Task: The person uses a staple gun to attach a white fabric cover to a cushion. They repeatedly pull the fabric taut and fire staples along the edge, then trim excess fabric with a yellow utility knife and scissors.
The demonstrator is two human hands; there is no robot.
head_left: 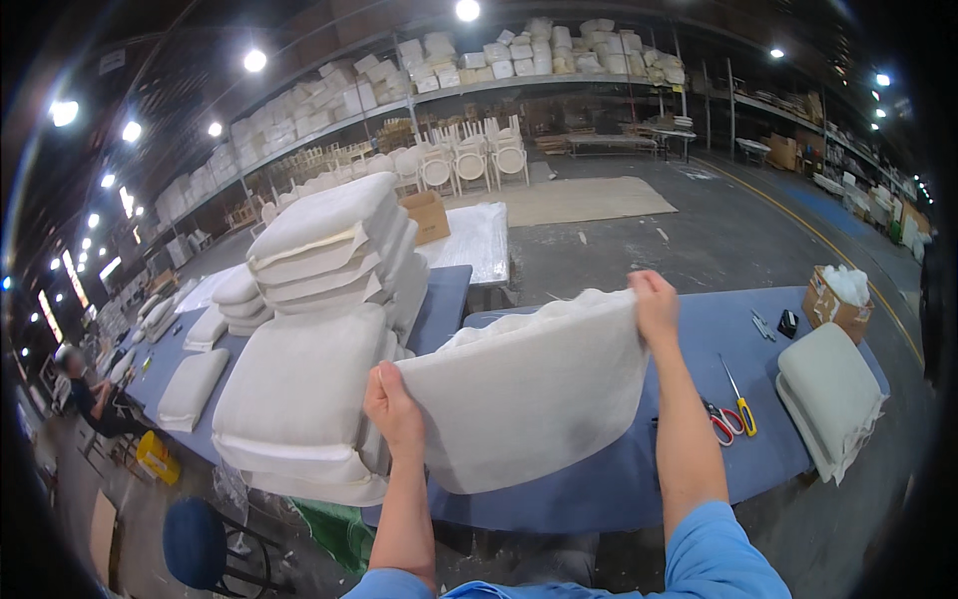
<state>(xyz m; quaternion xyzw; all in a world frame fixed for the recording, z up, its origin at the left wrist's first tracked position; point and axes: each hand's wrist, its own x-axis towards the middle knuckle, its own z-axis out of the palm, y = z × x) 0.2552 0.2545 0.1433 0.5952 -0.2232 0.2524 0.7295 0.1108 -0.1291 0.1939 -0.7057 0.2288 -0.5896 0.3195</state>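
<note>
White fibre wadding, a soft cushion-shaped pad of pale cloth (pixel 524 394), hangs in the air between the person's two hands, held up above the blue-covered work surface (pixel 619 479). The left hand (pixel 394 404) grips the pad's lower left corner, its fingers (pixel 384 389) closed tight on the cloth. The right hand (pixel 654 304) pinches the upper right corner, its fingers (pixel 639 290) folded over the top edge. The pad tilts, its right side higher than its left, and it hides part of the surface behind it.

Just left of the left hand stands a tall stack of finished white cushions (pixel 319 339), with smaller flat white cushions (pixel 195 384) lying farther left on the same surface. To the right of the right forearm lie red-handled scissors (pixel 720 424) and a yellow-handled screwdriver (pixel 740 399), close together. Near the surface's right end rests another white cushion (pixel 828 394), and behind it an open brown cardboard box (pixel 833 304) with white stuffing in it. Below the surface, at the lower left, stands a round blue stool (pixel 195 544).
</note>
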